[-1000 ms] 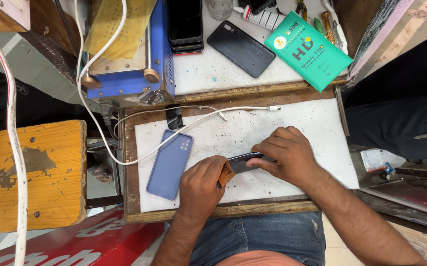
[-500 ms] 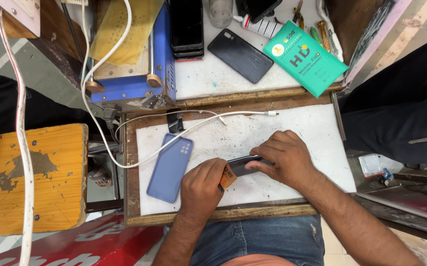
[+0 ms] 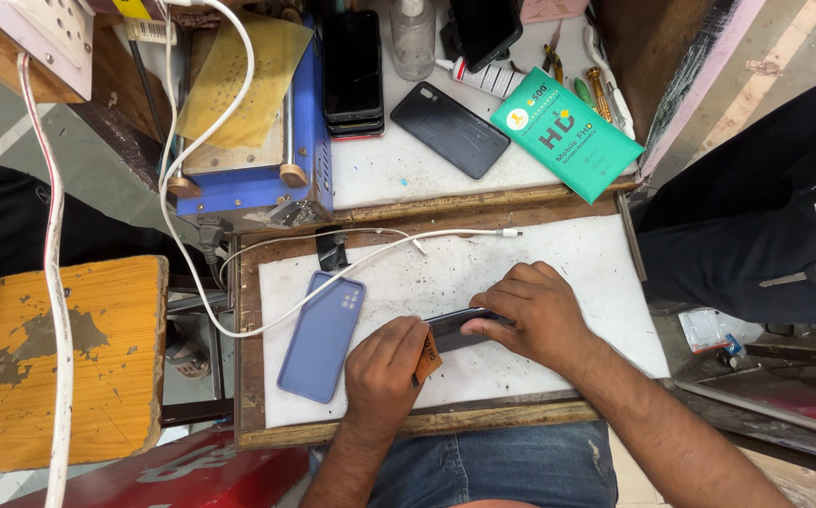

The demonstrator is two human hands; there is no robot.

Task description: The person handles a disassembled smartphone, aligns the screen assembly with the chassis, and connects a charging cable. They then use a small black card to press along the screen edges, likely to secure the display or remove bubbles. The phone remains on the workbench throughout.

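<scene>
Phone: dark phone (image 3: 453, 327) lies on the white work board (image 3: 606, 273), between the two hands, near the board's front edge.
Right hand: right hand (image 3: 532, 310) is curled over the right end of the phone, fingertips pressing its edge.
Left hand: left hand (image 3: 384, 369) is closed, pinching a small orange-brown card (image 3: 428, 356) whose edge meets the left end of the phone.
Packages: green rectangular packet (image 3: 566, 134) with white and yellow print lies tilted, beyond the right hand, on the upper white surface.
Labels: white barcode sticker (image 3: 147, 30) sits far beyond the left hand, on the yellow sheet area at the top.
Signs: red panel with white lettering (image 3: 173, 470) lies below and left of the left hand.
Change: both hands keep the same grip as half a second before; phone and card are in the same place; only the view has shifted slightly.
Surroundings: blue phone case (image 3: 321, 336) lies just left of the left hand; white cable (image 3: 380, 246) crosses the board beyond both hands; blue machine (image 3: 304, 141) and a black back cover (image 3: 449, 129) stand farther off.
Obstruction: right hand hides much of the phone.
</scene>
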